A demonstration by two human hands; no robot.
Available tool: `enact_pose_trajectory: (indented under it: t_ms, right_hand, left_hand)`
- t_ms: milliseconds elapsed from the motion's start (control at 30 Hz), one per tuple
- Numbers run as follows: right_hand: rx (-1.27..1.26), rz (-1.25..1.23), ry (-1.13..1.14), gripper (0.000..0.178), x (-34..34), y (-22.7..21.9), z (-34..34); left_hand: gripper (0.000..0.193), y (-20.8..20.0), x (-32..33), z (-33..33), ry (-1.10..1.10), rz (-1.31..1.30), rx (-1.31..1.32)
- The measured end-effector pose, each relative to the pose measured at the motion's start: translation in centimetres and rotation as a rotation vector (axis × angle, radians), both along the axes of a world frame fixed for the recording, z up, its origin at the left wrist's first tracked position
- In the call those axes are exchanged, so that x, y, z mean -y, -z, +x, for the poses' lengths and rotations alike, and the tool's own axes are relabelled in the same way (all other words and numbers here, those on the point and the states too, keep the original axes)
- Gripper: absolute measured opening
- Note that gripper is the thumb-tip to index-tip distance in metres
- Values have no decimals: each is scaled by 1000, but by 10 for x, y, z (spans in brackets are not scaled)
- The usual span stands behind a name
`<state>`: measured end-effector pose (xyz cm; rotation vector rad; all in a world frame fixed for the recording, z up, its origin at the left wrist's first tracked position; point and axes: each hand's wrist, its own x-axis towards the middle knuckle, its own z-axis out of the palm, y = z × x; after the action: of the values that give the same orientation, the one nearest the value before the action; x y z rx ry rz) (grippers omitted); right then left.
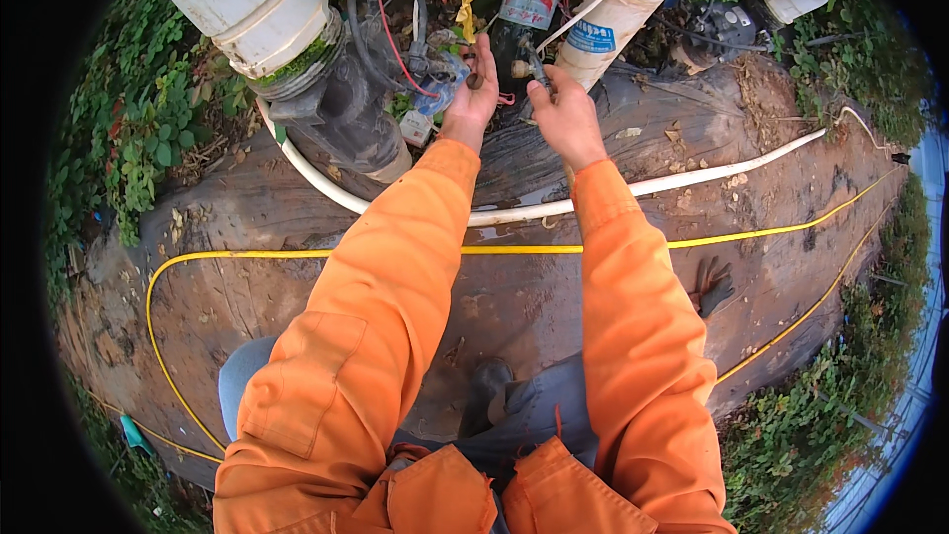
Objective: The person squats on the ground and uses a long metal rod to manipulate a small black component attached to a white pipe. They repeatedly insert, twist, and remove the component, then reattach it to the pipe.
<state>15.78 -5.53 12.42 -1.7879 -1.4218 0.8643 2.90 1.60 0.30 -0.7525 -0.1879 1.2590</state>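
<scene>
orange sleeves reach forward as the right grip pinches a small grey piece just beside a labelled bottle; the left grip shows its palm near a blue part, its hold too unclear to tell. good handling likely means holding the 2 grips steady, the pinch light and the red wire clear of them.
</scene>
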Motion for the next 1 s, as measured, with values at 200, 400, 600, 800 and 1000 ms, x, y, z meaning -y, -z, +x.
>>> enact_pose_trajectory:
  t_ms: [200,400,600,800,1000]
  right_hand:
    - [108,46,-106,45,-4,26,-9]
    - [2,-70,-79,41,1,20,-22]
    - [96,6,-147,31,-2,31,-32]
    - [-31,-105,-139,24,-4,21,-43]
    - [-100,-119,-151,25,-10,37,-44]
  left_hand:
    - [15,-8,-6,-2,-98,-105,-39]
    - [8,-3,5,-8,-48,-159,-189]
    - [21,13,23,-19,253,25,-813]
    - [23,3,27,-33,355,133,-941]
    - [24,-3,41,-33,350,182,-960]
